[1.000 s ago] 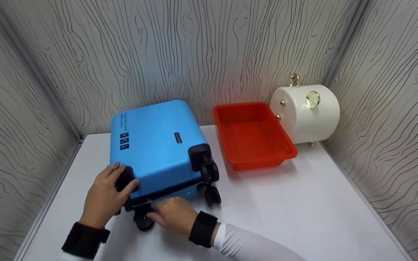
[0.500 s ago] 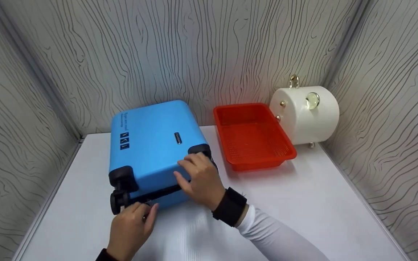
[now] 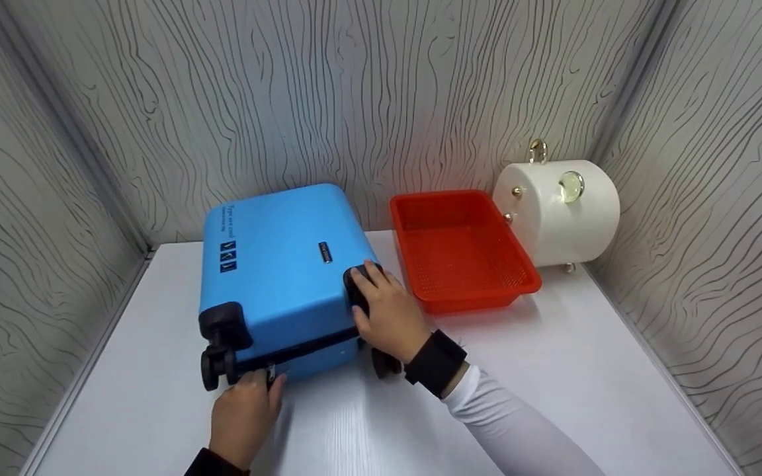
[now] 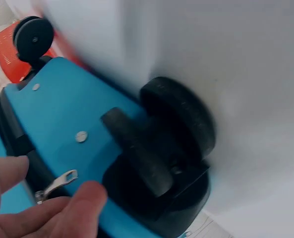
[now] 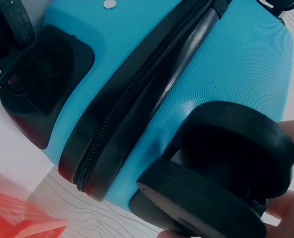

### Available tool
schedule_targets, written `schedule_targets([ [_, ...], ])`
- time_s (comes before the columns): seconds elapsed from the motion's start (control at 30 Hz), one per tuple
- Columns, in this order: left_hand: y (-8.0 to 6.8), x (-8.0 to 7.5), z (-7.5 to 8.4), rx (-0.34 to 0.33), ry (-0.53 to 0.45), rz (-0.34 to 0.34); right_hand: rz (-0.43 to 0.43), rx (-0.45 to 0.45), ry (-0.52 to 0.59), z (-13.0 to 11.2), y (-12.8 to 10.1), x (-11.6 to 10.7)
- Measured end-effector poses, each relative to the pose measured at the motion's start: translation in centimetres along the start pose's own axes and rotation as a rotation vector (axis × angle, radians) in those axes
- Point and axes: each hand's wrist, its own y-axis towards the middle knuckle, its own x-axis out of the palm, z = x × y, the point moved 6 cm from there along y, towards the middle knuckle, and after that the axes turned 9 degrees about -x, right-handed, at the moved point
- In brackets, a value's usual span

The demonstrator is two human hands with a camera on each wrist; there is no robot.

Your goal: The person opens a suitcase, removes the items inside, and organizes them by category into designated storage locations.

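On the white table, head view: a blue suitcase (image 3: 282, 264) lies flat near the back wall, wheel end toward the person, a red basket (image 3: 464, 248) just beside it and a white round box (image 3: 556, 211) beyond.
Right hand (image 3: 391, 314): fingers curled over the black wheel housing at the near right corner.
Left hand (image 3: 245, 413): at the zipper line by the near left wheels, fingertips meeting at the small metal zipper pull (image 3: 267, 377).
Risk, head view: the case sits on a smooth top — a tug along the zipper could slide it into the basket if the right hand's hold slackens.
Left wrist view: thumb and fingers (image 4: 62, 213) close on the silver pull (image 4: 57, 183); twin black wheels (image 4: 171, 134) right beside them.
Risk, left wrist: the tab is tiny and may slip from the pinch.
Right wrist view: fingers (image 5: 290, 141) wrap a black wheel (image 5: 236, 144); the black zipper (image 5: 142, 89) runs shut across textured blue shell — a swivelling wheel is a poor anchor.
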Motion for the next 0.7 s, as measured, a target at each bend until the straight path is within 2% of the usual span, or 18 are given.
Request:
schedule_targets([
  [0.17,0.2,0.6,0.0,0.018,-0.033,0.041,0.021,-0.008,0.006,0.2,-0.1,0.1],
  [0.33,0.3,1.0,-0.2,0.009,-0.065,0.065,0.028,0.002,0.019,0.2,-0.2,0.1],
  [0.43,0.2,1.3,-0.5,-0.034,-0.103,0.047,0.044,0.008,0.032,0.2,-0.2,0.1],
  [0.6,-0.1,1.7,-1.5,-0.162,-0.170,-0.047,0.066,0.020,0.049,0.2,-0.2,0.1],
  [0.7,-0.3,1.7,-1.8,-0.182,-0.179,-0.062,0.074,0.018,0.050,0.2,-0.1,0.1],
])
